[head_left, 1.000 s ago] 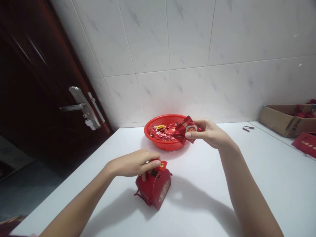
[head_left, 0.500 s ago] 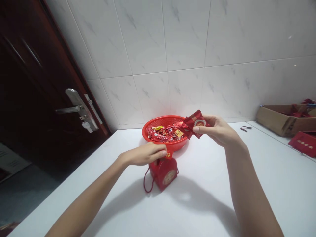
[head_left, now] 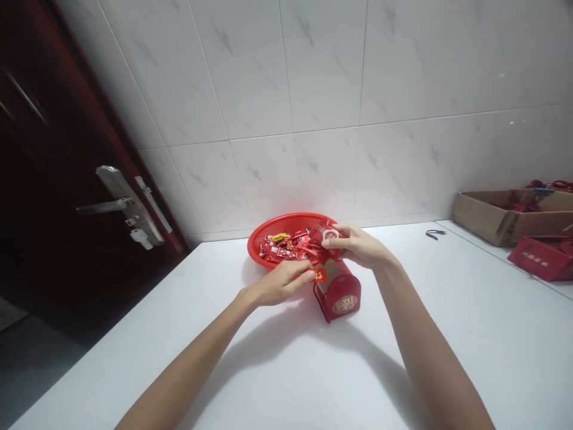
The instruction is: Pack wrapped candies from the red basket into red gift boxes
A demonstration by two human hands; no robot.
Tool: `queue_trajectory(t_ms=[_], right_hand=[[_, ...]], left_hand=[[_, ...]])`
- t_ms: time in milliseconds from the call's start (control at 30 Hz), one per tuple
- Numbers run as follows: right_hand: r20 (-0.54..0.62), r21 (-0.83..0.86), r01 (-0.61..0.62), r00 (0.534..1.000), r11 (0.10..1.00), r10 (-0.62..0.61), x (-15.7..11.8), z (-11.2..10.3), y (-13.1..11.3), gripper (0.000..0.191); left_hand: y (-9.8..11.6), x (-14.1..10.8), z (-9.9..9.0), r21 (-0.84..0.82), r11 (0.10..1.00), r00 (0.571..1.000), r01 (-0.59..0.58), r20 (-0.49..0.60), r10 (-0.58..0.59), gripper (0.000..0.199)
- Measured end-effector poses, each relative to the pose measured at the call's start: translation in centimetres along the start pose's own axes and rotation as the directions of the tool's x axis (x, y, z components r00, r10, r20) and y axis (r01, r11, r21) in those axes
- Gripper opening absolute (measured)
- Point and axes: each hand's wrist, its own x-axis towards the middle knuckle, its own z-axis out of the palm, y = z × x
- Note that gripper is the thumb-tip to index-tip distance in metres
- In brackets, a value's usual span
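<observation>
A small red gift box [head_left: 345,298] with a gold emblem stands on the white table, its top open and its pale inside showing. My left hand [head_left: 280,282] pinches a red tab with gold characters [head_left: 320,275] at the box's left side. Just above and behind the box, my right hand [head_left: 360,246] holds red candy packets [head_left: 330,235]. How many packets it holds is unclear. Behind both hands sits a red plastic basket [head_left: 262,230] with assorted wrapped candies [head_left: 280,248], partly hidden by the packets and my left hand.
A cardboard box [head_left: 481,218] with red items stands at the right near the tiled wall. In front of it is a red box [head_left: 535,258]. A dark cord piece [head_left: 435,234] lies on the white table [head_left: 277,382]. At the left is a dark door [head_left: 54,149].
My right hand has moved left and down with the packets, close over the gift box. The gift box has shifted right and turned, and its opening now shows. The view has shifted slightly right.
</observation>
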Motion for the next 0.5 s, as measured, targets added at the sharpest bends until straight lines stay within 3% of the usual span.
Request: queue_trajectory(t_ms=[233,500], right_hand=[[0.033,-0.093,-0.143,0.989,0.985,0.147,0.3,0.8,0.4,0.025],[-0.011,-0.374,-0.143,0.989,0.917,0.149,-0.8,-0.6,-0.6,0.023]], left_hand=[[0.1,-0.9,-0.4,0.051,0.999,0.999,0.017,0.035,-0.019,0.036],[0.4,-0.6,-0.4,0.144,0.986,0.996,0.087,0.008,-0.089,0.037]])
